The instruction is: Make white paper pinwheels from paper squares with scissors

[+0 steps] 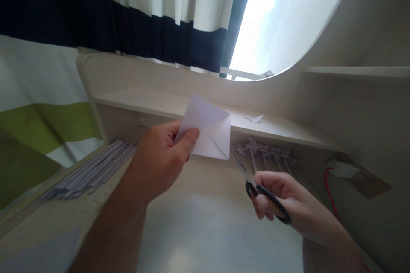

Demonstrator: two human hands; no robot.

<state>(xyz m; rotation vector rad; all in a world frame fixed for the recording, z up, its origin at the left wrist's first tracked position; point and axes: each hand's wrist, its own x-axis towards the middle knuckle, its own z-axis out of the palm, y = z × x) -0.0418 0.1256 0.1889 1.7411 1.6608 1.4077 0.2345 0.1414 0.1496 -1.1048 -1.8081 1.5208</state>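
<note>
My left hand [166, 153] pinches a square of white paper [208, 126] by its left side, thumb on top. Crease lines run across the paper, and a slit shows near its lower right corner. In my right hand [278, 198] is a pair of scissors [251, 183] with black handles. Their blades point up and left, close to the paper's lower right corner but apart from it. The blades look slightly parted. Both hands are raised above the pale desk [198, 217].
Rolled paper sticks [92, 168] lie in a pile at the left. Several paper pinwheels on sticks [265, 151] rest under the shelf [282, 130], which bears a paper scrap [254, 118]. A sheet [41, 254] lies front left. A red cable [328, 187] runs from the right wall socket.
</note>
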